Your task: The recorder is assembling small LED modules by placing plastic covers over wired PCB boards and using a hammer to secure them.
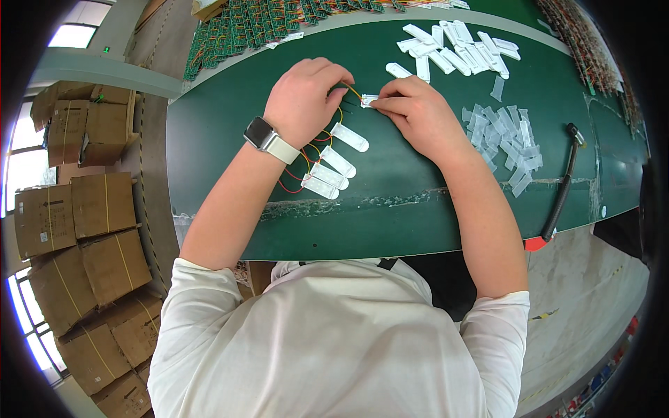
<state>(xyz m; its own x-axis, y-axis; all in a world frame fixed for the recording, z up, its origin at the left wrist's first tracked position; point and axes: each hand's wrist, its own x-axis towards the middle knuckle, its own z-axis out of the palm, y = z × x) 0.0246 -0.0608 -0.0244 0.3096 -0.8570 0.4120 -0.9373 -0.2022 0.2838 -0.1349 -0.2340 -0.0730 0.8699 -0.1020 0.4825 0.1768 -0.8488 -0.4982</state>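
My left hand (pixel 304 97) is closed, thumb and forefinger pinching thin coloured wires (pixel 353 90). At the ends of those wires, my right hand (pixel 420 115) grips a small white plastic casing (pixel 369 101) between thumb and fingertips; most of it is hidden by the fingers. Below my left hand lie several white rounded casings (pixel 350 137) in a slanted row, with red and yellow wires coming out of their left ends. Beyond my right hand is a loose pile of similar white casings (pixel 456 52). To its right are scattered clear plastic pieces (pixel 503 139).
The green table (pixel 390 223) has a worn strip across it. A black-handled hammer (pixel 563 184) lies at the right. Rows of green circuit boards (pixel 237 31) with wires fill the far left, and bundled wires (pixel 582 42) the far right. Cardboard boxes (pixel 77 216) are stacked left of the table.
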